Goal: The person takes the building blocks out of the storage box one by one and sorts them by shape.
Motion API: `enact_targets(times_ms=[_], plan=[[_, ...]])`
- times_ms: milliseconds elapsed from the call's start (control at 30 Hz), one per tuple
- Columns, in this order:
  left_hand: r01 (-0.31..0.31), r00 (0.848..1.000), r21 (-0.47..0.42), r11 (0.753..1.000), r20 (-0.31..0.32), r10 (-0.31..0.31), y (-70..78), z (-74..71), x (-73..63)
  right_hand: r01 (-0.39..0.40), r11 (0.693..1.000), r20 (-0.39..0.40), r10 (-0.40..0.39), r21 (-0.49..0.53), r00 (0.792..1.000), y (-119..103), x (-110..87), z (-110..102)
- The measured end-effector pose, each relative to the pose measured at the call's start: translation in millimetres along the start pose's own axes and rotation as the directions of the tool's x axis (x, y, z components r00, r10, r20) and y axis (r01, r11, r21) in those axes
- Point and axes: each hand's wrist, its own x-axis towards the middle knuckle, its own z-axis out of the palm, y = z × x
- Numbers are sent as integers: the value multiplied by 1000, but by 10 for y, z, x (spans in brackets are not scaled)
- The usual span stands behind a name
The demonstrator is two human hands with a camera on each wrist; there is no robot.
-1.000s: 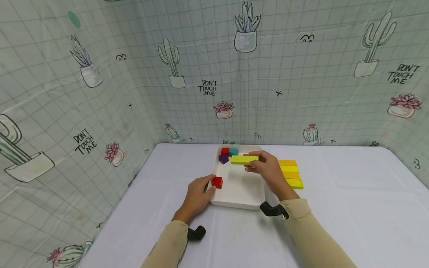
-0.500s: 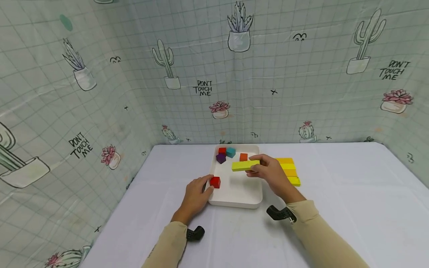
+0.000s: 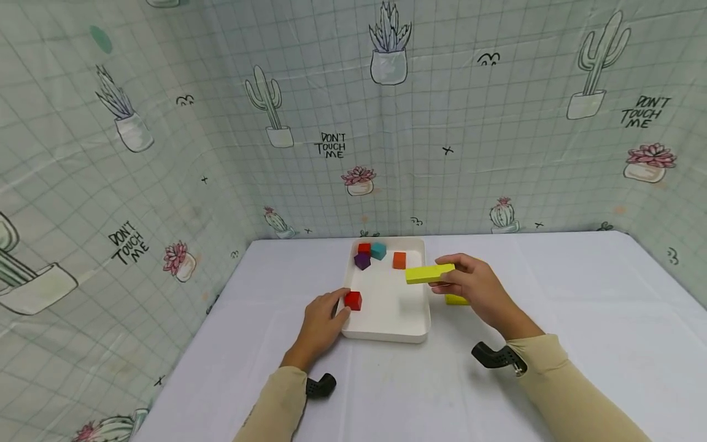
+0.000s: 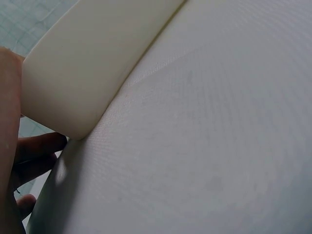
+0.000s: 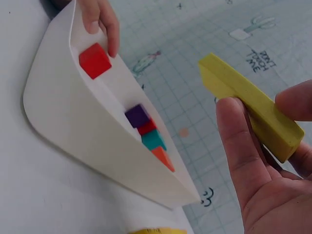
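My right hand (image 3: 483,294) pinches a yellow rectangular block (image 3: 424,274) between thumb and fingers, raised over the right side of a white tray (image 3: 386,337). In the right wrist view, one end of the yellow block (image 5: 243,100) sticks out past the fingertips. My left hand (image 3: 322,322) holds the tray's left edge, with thumb and index finger over the rim beside a red cube (image 3: 353,301). Other fingers (image 4: 41,146) lie outside the tray wall in the left wrist view. At the tray's far end sit another red block (image 3: 364,248), a teal block (image 3: 378,250), a purple block (image 3: 362,261) and an orange block (image 3: 399,260).
Another yellow block (image 3: 456,299) lies on the table right of the tray, mostly hidden by my right hand. A white cloth covers the table (image 3: 596,319). Behind it hangs a cactus-print cloth (image 3: 442,110).
My right hand has moved right with the yellow block, from over the tray's middle to its right side, and now covers most of the yellow blocks on the table. My left hand stays put.
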Motion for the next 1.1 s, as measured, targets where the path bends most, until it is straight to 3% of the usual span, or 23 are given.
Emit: enact_targets(times_ms=[833,1100], plan=[[-5,1000,-19,1000,10,5,7,-15,-24,-21,999,-102,24,34,994,63,-257,-432],[-9,1000,-14,1000,-2,9,7,-28,-15,-35,999,-100,32,-28,995,133,-341,-530]])
